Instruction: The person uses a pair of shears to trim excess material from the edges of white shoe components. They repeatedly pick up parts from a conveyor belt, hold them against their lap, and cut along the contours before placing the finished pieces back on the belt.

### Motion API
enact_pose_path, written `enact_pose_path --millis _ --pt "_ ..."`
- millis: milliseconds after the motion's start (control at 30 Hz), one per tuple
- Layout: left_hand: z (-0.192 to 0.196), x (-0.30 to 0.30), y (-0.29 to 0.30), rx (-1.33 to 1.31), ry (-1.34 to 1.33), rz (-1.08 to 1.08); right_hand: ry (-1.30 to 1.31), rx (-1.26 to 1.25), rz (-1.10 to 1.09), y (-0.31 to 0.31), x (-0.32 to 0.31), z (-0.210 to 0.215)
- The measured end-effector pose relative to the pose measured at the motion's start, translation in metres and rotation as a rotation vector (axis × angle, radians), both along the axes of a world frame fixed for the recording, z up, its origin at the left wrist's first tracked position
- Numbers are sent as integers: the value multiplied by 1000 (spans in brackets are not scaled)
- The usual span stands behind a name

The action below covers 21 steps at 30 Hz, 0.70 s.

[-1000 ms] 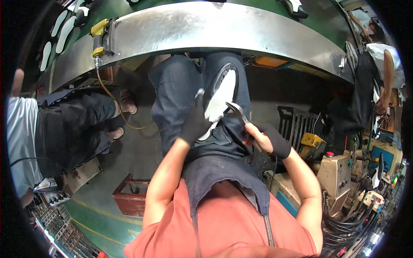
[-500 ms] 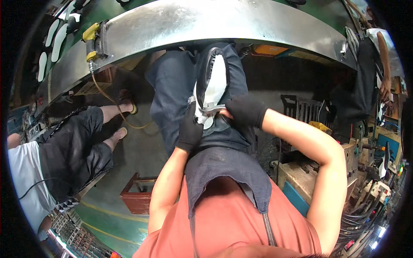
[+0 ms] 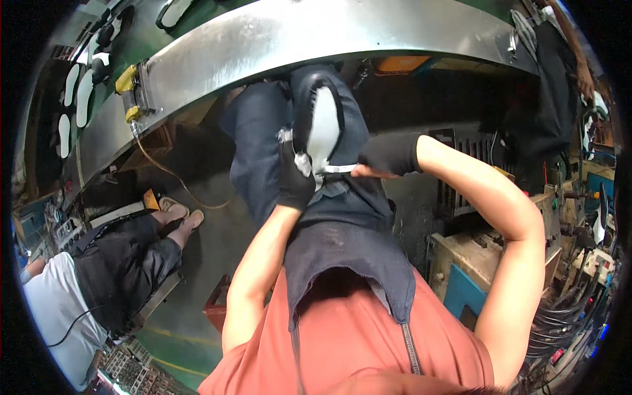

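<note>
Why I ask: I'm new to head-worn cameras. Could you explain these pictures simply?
There is no robot here, only a person working by hand. Every picture comes from their head-worn fisheye camera looking down, which makes the metal bench look curved. The gloved left hand holds a dark, white-soled shoe on the lap; the gloved right hand grips a silvery metal tool at the shoe's near end. A yellow-and-black tool sits at the bench's left; pale shoe soles show beyond.
</note>
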<state>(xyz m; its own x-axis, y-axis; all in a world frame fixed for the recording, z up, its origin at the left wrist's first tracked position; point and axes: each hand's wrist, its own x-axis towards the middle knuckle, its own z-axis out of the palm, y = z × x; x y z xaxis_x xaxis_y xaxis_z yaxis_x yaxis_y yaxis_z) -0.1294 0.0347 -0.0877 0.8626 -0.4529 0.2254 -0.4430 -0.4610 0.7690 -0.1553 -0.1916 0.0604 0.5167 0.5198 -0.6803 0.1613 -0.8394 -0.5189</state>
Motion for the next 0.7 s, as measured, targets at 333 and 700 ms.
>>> enact_pose_path --millis 333,700 --pt "-2 43 22 -712 1117 -298 -385 211 -216 44 -33 -40" --pt "55 14 1 83 320 -199 -398 45 -438 10 -12 39"
